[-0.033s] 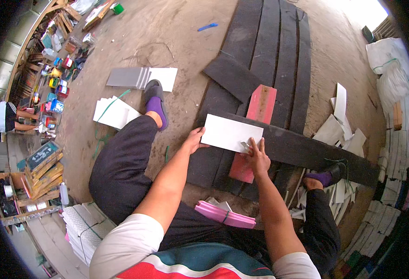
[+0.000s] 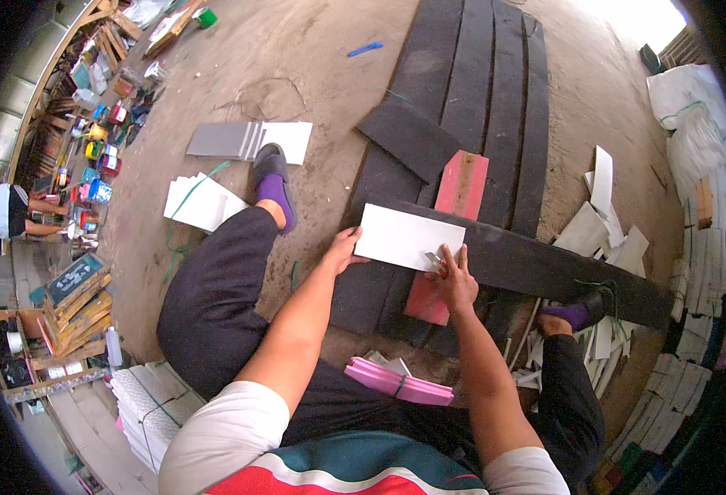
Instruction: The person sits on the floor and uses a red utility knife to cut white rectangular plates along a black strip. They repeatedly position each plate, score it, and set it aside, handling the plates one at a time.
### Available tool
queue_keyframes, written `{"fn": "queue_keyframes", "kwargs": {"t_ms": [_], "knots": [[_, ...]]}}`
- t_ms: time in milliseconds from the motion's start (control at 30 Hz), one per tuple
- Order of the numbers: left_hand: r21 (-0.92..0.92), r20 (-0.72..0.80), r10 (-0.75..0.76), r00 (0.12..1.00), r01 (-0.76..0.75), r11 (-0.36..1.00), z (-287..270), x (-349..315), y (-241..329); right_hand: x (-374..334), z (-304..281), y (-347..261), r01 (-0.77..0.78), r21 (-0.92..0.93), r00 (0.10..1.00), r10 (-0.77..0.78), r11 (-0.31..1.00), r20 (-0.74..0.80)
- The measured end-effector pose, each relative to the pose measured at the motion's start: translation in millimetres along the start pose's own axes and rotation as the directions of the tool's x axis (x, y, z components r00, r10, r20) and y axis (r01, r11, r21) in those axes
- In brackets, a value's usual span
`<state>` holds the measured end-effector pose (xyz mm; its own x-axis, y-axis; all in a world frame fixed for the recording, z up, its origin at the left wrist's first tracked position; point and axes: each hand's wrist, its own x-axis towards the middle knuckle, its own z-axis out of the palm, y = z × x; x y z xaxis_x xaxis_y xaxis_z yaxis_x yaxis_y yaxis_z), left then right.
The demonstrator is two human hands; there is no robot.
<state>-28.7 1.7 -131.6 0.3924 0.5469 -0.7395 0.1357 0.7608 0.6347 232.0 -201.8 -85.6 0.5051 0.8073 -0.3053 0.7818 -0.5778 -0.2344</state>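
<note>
A white rectangular sheet [image 2: 404,233] lies across a dark plank [image 2: 561,268]. My left hand [image 2: 346,250] pinches the sheet's left end, thumb along the near edge. At its lower right corner, my right hand [image 2: 457,280] is closed around a small cutter [image 2: 434,258]. The metal blade and a bit of red show; most of the cutter is hidden in my palm. Two fingers of that hand stretch forward over the sheet's right end. Beneath the dark plank runs a worn red board [image 2: 460,186], on top of several long black planks [image 2: 437,70].
Pink strips [image 2: 400,384] tied together lie between my legs. White offcuts [image 2: 598,223] are scattered at the right. Grey and white sheets [image 2: 222,140] and fanned white sheets [image 2: 198,200] lie near my left foot. A blue tool [image 2: 365,49] rests farther off. Paint cans [image 2: 99,191] and a person stand at the left.
</note>
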Motion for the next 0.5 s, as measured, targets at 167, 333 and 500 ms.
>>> {"fn": "queue_keyframes", "kwargs": {"t_ms": [167,333,500], "knots": [[0.639,-0.256,0.385,0.887,-0.143,0.755,8,5,8,6,11,6,0.016,-0.02,0.999,-0.016,1.0,-0.033],[0.914,0.266,0.739,0.619,-0.406,0.011,59,-6,28,8,9,2,-0.004,0.012,1.0,0.005,1.0,-0.03],[0.772,0.625,0.33,0.708,-0.497,-0.397,122,-39,45,9,13,1,0.004,0.037,0.999,-0.002,0.999,-0.051]]}}
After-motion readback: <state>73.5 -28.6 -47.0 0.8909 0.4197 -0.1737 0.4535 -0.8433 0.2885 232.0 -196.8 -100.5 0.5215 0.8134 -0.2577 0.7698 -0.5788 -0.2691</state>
